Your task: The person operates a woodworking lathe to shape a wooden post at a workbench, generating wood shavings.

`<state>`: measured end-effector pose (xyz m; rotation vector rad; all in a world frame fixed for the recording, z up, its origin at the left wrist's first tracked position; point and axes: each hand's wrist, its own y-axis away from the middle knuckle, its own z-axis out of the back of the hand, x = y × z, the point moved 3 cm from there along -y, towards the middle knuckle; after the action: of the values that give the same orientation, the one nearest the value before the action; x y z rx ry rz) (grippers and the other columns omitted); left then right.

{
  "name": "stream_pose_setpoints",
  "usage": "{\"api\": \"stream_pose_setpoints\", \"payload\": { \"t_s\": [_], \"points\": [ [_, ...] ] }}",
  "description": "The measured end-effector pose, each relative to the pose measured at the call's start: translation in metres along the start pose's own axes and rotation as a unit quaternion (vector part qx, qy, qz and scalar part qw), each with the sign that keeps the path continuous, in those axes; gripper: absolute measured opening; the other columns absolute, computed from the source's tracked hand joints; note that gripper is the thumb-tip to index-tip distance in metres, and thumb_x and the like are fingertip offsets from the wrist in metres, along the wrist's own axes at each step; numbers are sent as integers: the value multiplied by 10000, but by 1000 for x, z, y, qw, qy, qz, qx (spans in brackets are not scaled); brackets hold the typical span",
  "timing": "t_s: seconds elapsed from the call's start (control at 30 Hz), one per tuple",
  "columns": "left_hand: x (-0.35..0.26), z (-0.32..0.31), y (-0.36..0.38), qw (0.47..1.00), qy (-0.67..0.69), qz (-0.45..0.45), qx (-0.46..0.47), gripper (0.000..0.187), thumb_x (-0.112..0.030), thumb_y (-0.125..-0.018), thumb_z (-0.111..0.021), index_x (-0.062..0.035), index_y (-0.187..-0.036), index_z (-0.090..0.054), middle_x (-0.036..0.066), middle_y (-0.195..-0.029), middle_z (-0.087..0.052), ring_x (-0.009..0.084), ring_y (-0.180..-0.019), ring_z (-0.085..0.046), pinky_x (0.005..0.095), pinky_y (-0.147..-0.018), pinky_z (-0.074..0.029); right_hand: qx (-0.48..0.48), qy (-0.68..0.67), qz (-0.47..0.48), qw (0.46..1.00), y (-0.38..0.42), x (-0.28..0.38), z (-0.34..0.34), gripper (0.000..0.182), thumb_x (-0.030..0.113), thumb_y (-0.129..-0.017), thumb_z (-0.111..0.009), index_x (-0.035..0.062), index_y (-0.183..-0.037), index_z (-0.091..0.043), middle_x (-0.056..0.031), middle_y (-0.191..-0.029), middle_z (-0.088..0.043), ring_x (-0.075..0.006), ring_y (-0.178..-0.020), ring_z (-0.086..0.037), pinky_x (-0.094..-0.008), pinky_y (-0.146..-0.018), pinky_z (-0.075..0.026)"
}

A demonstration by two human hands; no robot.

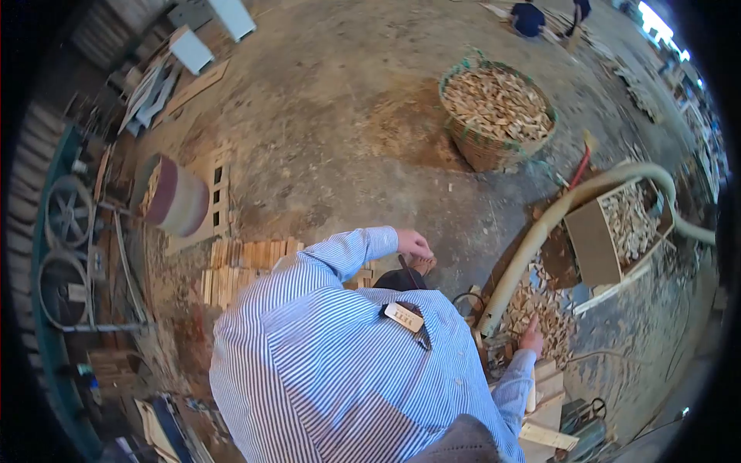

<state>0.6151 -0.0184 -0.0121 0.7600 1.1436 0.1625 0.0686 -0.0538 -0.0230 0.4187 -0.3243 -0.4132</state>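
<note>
My left hand (pixel 414 243) is out in front of my body, beside my bare foot (pixel 423 265). Its fingers are bent and close together; whatever they may hold does not show. Low on the right, my right hand (pixel 532 337) is at the edge of a heap of small wood offcuts (pixel 549 307). One finger or thumb sticks out over the heap, while the other fingers are hidden. Just left of this heap, the mouth of a thick beige hose (pixel 513 270) comes down. Cut wood boards (pixel 544 393) lie below my right hand.
A large woven basket (pixel 494 150) full of wood pieces stands ahead. To the right is a box (pixel 594 243) of offcuts. Stacked wood strips (pixel 239 266) and a tipped drum (pixel 181 197) lie left. Another person (pixel 528 19) sits far off.
</note>
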Motion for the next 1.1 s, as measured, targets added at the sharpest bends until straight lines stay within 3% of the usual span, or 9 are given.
{"api": "stream_pose_setpoints", "payload": {
  "t_s": [0.07, 0.2, 0.3, 0.43, 0.57, 0.73, 0.97, 1.07, 1.1],
  "points": [
    [4, -20, 24, 996, -53, 1, 65, 516, -530, -928, -717, -80, -1179, -734, 48, -1036, -748, 151, -909, -672, 313, -813, -552, -18, 71, 68, 995, -15, -15, -15, 965, 784, -972, -228, -21, -1115, -741, -319, -1090, -702, -496, -1058, -660, -566, -920, -482],
    [12, -38, 68, 981, -143, -86, 99, 508, -547, -926, -687, -83, -1114, -770, 118, -1052, -769, 205, -982, -714, 351, -863, -546, 31, 83, -2, 996, -44, -36, -34, 627, 635, -1045, -264, 264, -1490, -503, -302, -1075, -708, -494, -999, -675, -601, -899, -483],
    [21, -39, 81, 978, -165, -110, 63, 444, -507, -936, -681, -113, -1120, -773, 120, -1070, -766, 252, -1003, -718, 380, -909, -537, -35, 250, 143, 957, -25, -19, -25, 675, 206, -1008, -533, 281, -1618, -254, -271, -1067, -709, -440, -926, -707, -531, -741, -554],
    [1, -25, 103, 976, -200, -73, 49, 392, -457, -945, -677, -121, -1125, -766, 121, -1073, -762, 249, -1007, -716, 383, -904, -541, -32, 264, 175, 948, -25, -22, -27, 697, 197, -1011, -522, 276, -1629, -207, -271, -1045, -709, -437, -926, -708, -528, -732, -559],
    [-12, -19, 107, 976, -206, -42, 63, 360, -431, -939, -689, -105, -1079, -754, 110, -1026, -760, 220, -949, -714, 373, -836, -551, -49, 168, 85, 981, -10, -5, -14, 586, 525, -1027, -424, 152, -1468, -525, -277, -1117, -712, -452, -1009, -696, -556, -855, -534],
    [-6, -34, 76, 973, -210, -74, 59, 366, -451, -911, -722, -94, -988, -731, 95, -967, -752, 222, -897, -702, 370, -792, -544, -48, 84, -2, 995, -15, -13, -14, 981, 830, -942, -223, 38, -1175, -752, -271, -1227, -687, -459, -1137, -657, -561, -999, -473],
    [-2, -55, 50, 965, -235, -67, 97, 385, -456, -904, -728, -88, -1018, -735, 103, -971, -751, 227, -929, -704, 365, -836, -548, -54, 83, -35, 994, -18, -15, -16, 920, 815, -947, -271, 76, -1244, -730, -249, -1232, -695, -429, -1177, -644, -545, -1013, -473],
    [1, -65, 42, 955, -270, -79, 92, 407, -469, -909, -719, -93, -1063, -739, 112, -964, -752, 233, -932, -711, 367, -853, -551, -13, 169, 67, 983, -10, -1, -7, 525, 409, -1070, -432, 313, -1582, -367, -214, -1295, -675, -405, -1134, -678, -491, -945, -543],
    [-1, -68, 40, 955, -270, -79, 92, 407, -469, -909, -719, -93, -1063, -739, 112, -964, -752, 233, -932, -711, 367, -853, -551, -22, 115, 17, 993, 8, 13, 6, 557, 529, -1043, -409, 252, -1522, -467, -222, -1300, -671, -406, -1162, -663, -501, -970, -526]
  ]
}}
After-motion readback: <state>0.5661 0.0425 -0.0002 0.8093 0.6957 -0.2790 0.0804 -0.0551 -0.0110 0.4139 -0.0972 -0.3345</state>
